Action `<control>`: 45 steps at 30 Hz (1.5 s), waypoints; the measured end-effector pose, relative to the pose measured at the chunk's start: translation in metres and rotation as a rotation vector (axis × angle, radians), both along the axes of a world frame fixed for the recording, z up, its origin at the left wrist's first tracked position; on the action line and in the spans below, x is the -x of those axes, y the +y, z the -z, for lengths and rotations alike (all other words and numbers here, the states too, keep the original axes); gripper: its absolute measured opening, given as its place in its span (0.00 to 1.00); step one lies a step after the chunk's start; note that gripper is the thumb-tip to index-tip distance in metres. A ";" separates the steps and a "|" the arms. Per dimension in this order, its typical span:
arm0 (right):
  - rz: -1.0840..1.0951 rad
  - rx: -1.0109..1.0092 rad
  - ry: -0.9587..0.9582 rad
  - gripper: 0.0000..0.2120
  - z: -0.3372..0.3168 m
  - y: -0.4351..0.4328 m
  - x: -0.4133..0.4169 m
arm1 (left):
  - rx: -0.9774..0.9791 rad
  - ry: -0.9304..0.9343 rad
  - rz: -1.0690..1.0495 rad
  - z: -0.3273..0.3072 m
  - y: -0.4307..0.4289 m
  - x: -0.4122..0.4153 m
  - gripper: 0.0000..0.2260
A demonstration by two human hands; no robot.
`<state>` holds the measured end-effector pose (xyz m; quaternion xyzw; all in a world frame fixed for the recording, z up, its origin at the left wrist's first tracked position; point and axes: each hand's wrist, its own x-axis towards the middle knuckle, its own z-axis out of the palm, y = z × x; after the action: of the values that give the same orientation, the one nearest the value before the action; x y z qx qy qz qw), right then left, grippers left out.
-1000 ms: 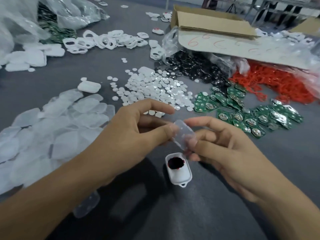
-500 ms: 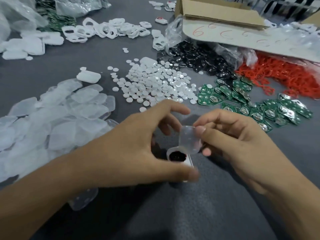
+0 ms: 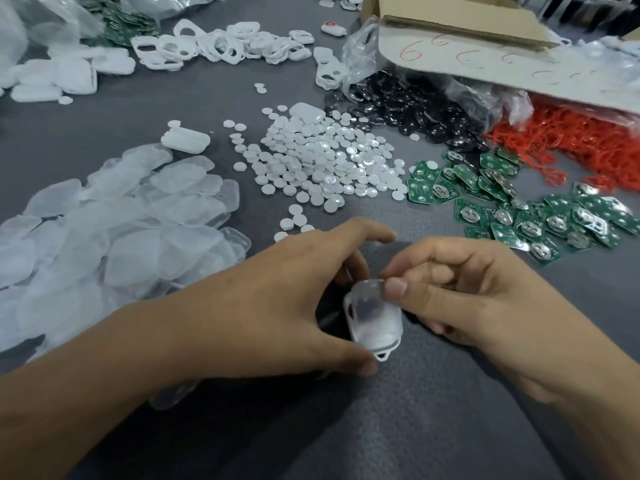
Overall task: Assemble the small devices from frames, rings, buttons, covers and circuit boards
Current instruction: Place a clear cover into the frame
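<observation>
A dark grey table (image 3: 433,427) is carrying loose parts in heaps. Translucent covers (image 3: 114,230) are spreading across its left, white discs (image 3: 318,161) are lying mid-table, and green circuit boards (image 3: 519,209) are sitting to their right. Behind, black buttons (image 3: 408,105), red rings (image 3: 571,147), white frames (image 3: 214,46) and a cardboard box (image 3: 460,32) are resting. Near the front, a single frame (image 3: 355,332) is lying under a clear cover (image 3: 372,313).

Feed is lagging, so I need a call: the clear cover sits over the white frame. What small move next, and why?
Probably press the clear cover down onto the white frame with the right hand until it seats. The cover lies over the frame, the left hand braces the frame on the table, and the right hand pinches its far end.
</observation>
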<state>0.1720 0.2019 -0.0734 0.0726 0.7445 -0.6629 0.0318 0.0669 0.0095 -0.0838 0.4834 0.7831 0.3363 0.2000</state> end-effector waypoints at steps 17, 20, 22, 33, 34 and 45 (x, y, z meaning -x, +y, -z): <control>-0.050 -0.402 0.135 0.10 0.004 -0.006 -0.005 | -0.002 -0.029 0.013 -0.004 0.001 0.000 0.39; -0.093 -0.631 0.183 0.08 0.001 -0.005 -0.006 | 0.000 -0.031 0.012 -0.005 0.001 0.000 0.39; -0.121 -0.707 0.181 0.06 -0.002 -0.005 -0.008 | 0.004 -0.039 0.011 -0.005 0.000 0.000 0.39; -0.132 -0.698 0.174 0.05 -0.002 -0.003 -0.010 | 0.025 0.005 0.021 -0.005 -0.001 0.001 0.36; -0.143 -0.707 0.175 0.06 -0.004 -0.002 -0.011 | 0.025 0.019 0.023 -0.005 -0.001 0.002 0.35; -0.304 -0.797 0.176 0.05 -0.007 0.002 -0.013 | 0.083 0.060 0.018 -0.005 -0.001 0.003 0.29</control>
<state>0.1851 0.2040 -0.0666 -0.0880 0.9444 -0.3150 0.0350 0.0641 0.0090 -0.0784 0.4914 0.7978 0.2870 0.1992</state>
